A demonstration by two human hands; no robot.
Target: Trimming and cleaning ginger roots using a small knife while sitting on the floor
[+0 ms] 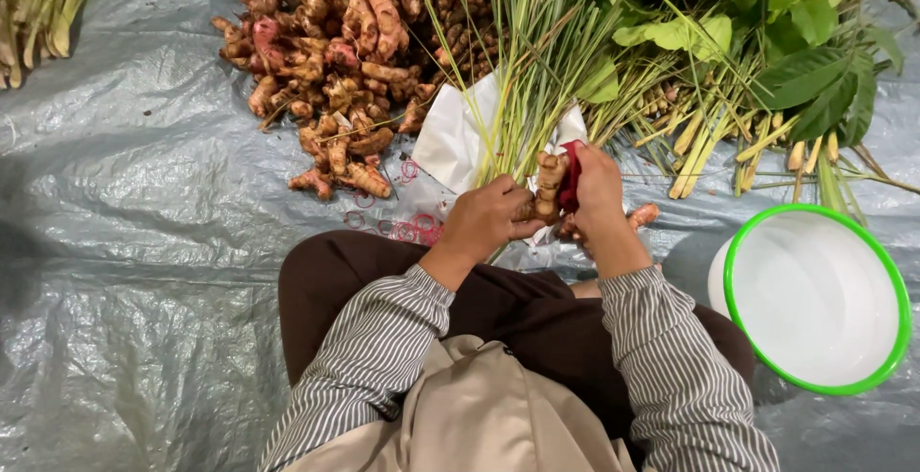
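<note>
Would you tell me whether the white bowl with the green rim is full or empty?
Empty: the white bowl with the green rim shows only bare white inside.

My left hand [487, 218] curls closed in front of my lap, knuckles up. My right hand [599, 189] pinches shut beside it, both striped-sleeved forearms angling inward.

turmeric root [549, 183] | knobbly, orange-brown | upright, held over lap | red rubber band [571, 175] against its right side

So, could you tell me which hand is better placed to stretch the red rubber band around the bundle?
Probably the right hand: it already pinches the red rubber band, while the left hand grips the bundle of rhizome and lemongrass stalks.
</note>
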